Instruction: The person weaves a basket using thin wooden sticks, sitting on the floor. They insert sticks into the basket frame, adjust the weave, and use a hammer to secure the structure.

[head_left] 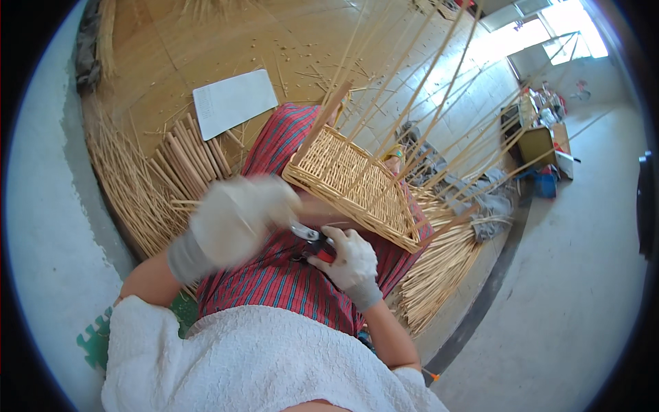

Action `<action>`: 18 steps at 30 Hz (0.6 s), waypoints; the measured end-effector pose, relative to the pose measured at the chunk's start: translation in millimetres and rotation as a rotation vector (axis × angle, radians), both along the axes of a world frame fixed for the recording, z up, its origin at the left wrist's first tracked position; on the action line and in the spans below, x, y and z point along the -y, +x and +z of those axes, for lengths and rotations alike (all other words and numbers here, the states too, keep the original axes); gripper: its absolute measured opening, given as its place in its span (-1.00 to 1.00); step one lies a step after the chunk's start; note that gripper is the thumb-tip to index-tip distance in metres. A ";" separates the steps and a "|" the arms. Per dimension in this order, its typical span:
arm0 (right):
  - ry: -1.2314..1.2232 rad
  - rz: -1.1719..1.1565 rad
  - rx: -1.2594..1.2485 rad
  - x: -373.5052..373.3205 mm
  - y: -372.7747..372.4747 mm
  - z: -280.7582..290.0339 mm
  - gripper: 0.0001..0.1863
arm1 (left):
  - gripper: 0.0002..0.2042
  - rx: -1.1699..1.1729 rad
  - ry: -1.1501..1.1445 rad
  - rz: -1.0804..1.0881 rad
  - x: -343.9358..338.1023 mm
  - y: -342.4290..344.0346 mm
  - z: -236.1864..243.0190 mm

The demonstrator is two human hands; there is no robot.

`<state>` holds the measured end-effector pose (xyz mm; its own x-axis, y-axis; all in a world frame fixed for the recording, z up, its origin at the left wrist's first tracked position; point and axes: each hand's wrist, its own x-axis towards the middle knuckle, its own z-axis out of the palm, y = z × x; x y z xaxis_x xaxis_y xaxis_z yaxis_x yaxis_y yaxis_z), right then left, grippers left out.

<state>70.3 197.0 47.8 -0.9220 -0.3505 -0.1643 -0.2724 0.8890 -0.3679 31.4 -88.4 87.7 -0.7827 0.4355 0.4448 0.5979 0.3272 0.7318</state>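
Note:
A woven wicker basket base (pixel 350 180) rests tilted across my lap, on a red striped cloth (pixel 274 281). Long thin canes rise from its edges, and a flat wooden stick (pixel 325 123) stands at its left corner. In my gloved right hand (pixel 353 264) is a pair of pruning shears (pixel 307 232) with a red handle, just below the basket's near edge. My left hand (pixel 240 218), also in a white glove, is smeared by motion left of the shears. Its fingers cannot be made out, nor whether they hold anything.
Bundled thin canes (pixel 137 182) and thicker sticks (pixel 189 154) lie at the left, beside a white sheet (pixel 235 103). More canes (pixel 439 275) spread on the floor at right, near grey cloth (pixel 491 206). Offcuts litter the far floor. Boxes (pixel 539 144) stand along the right wall.

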 end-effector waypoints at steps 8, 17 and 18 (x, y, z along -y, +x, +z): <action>-0.340 -0.331 -0.127 -63.6 39.5 -30.7 -0.29 | -0.48 0.645 -0.179 1.636 245.1 82.3 -278.4; -0.926 -0.970 -0.394 -114.8 88.9 -86.4 -0.64 | -0.81 -0.106 -0.051 0.520 -66.2 -9.3 -84.2; -0.969 -1.000 -0.387 -113.2 89.4 -86.9 -0.63 | -0.76 -0.132 0.037 0.206 -100.1 -12.3 -66.4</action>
<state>159.6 310.2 -39.1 -0.7738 0.6294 0.0716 0.0824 0.2120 -0.9738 19.2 11.8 21.3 -0.7873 0.2546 0.5616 0.6126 0.4263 0.6656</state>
